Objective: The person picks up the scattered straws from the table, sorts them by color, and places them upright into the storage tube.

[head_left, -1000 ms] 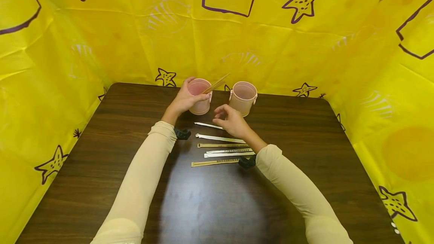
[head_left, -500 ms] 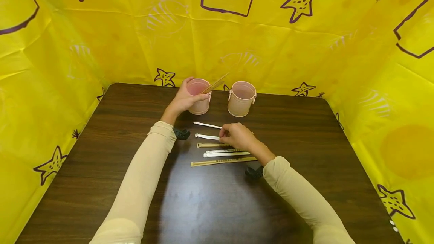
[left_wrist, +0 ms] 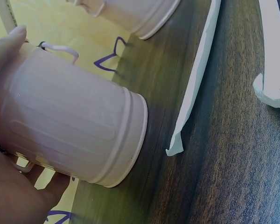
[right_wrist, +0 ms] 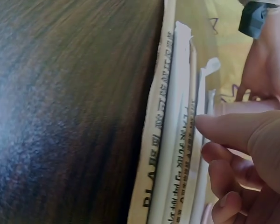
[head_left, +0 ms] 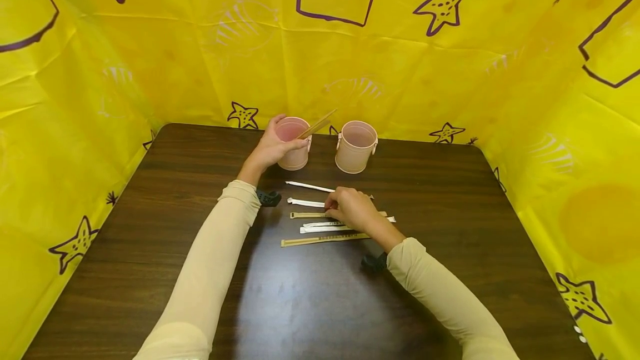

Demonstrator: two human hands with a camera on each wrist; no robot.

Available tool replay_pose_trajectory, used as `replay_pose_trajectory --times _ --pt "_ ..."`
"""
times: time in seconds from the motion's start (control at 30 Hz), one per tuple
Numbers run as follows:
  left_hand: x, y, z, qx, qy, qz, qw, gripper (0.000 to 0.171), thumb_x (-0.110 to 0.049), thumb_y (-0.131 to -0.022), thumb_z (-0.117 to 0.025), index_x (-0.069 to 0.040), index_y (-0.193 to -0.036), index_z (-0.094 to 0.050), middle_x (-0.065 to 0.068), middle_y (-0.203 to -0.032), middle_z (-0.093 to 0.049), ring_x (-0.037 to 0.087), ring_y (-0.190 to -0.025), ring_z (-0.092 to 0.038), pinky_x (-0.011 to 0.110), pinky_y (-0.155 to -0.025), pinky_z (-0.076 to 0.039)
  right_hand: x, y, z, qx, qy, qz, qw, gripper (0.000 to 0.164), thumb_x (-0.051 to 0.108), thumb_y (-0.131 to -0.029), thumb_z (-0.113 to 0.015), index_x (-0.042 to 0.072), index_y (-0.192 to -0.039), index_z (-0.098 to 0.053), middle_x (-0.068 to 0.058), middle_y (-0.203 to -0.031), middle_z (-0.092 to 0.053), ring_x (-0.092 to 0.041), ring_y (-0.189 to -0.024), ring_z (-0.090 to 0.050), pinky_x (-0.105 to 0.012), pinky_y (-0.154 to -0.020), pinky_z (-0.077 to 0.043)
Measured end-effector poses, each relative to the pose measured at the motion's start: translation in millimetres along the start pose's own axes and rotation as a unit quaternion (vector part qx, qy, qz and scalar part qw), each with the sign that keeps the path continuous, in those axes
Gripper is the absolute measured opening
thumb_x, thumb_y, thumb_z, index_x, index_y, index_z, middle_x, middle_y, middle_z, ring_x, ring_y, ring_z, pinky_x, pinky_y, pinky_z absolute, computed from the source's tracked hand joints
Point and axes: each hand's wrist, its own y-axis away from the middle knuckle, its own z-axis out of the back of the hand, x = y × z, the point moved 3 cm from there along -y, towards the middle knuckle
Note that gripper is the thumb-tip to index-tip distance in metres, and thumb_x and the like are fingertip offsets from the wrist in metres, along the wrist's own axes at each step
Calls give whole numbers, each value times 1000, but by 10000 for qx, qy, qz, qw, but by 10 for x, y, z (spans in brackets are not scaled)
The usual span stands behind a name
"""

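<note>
In the head view my left hand [head_left: 270,148] grips a pink bucket-shaped cup [head_left: 294,160] round its side. Brown paper-wrapped straws [head_left: 318,125] lean out of it past my thumb. The left wrist view shows the cup's ribbed wall [left_wrist: 70,112] and small side handles. My right hand [head_left: 354,210] is low over a row of wrapped straws, its thumb and forefinger pinching at a brown paper-wrapped straw [head_left: 306,215]. From the right wrist, the thumb tip lies against that brown straw [right_wrist: 192,70], other fingers curled beside a white-wrapped straw [right_wrist: 201,88].
A second pink cup [head_left: 354,154] stands right of the first. White-wrapped straws [head_left: 305,185] lie nearest the cups; more white ones [head_left: 320,230] and a brown one [head_left: 300,242] lie nearer me. Yellow printed cloth [head_left: 200,60] hangs behind the dark wooden table [head_left: 165,193].
My right hand has come down and toward me, from beside the second cup to the brown straw in the row. The left hand has kept its grip on the first cup.
</note>
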Motion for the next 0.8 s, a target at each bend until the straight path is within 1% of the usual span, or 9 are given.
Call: replay_pose_trajectory --times 0.17,0.3,0.47,0.63,0.7,0.8 --pt "10 -3 -7 4 58 -13 10000 108 -32 -78 -89 -15 -160 -20 15 -157 -40 32 -141 -44 47 -122 -32 -11 14 -39 9 58 38 10000 7 25 -89 -80 20 -94 -79 3 -90 -70 -13 -79 -66 -38 -71 -55" --pt "10 3 0 4 46 15 10000 108 -33 -78 -89 -16 -160 -20 16 -156 -40 32 -141 -44 47 -122 -32 -11 22 -73 -3 83 150 9999 5 24 -90 -79 21 -94 -80 3 -93 -72 -14 -82 -67 -38 -71 -55" --pt "-5 13 0 37 24 45 10000 108 -33 -79 -89 -16 -160 -19 17 -157 -39 33 -142 -43 47 -122 -32 -11 46 -93 11 60 382 9993 4 22 -91 -78 19 -94 -79 4 -93 -72 -14 -81 -66 -33 -69 -53" --pt "-13 19 -1 43 13 43 10000 108 -33 -79 -88 -15 -160 -19 17 -157 -39 33 -142 -43 48 -123 -31 -4 60 -83 90 18 630 9980 4 19 -93 -75 17 -94 -77 3 -94 -72 -12 -82 -66 -30 -72 -54" --pt "-17 22 -1 52 30 40 10000 108 -32 -79 -88 -15 -160 -19 17 -157 -38 33 -142 -43 48 -123 -31 -7 59 -61 111 -68 630 9979 4 20 -93 -75 16 -95 -77 4 -93 -73 -11 -82 -66 -30 -73 -55" --pt "-26 24 -1 64 39 40 10000 108 -31 -79 -88 -14 -160 -19 17 -157 -39 34 -142 -43 48 -123 -31 -11 54 14 125 -293 483 9983 5 21 -94 -74 17 -94 -76 5 -90 -75 -9 -80 -66 -30 -73 -55"
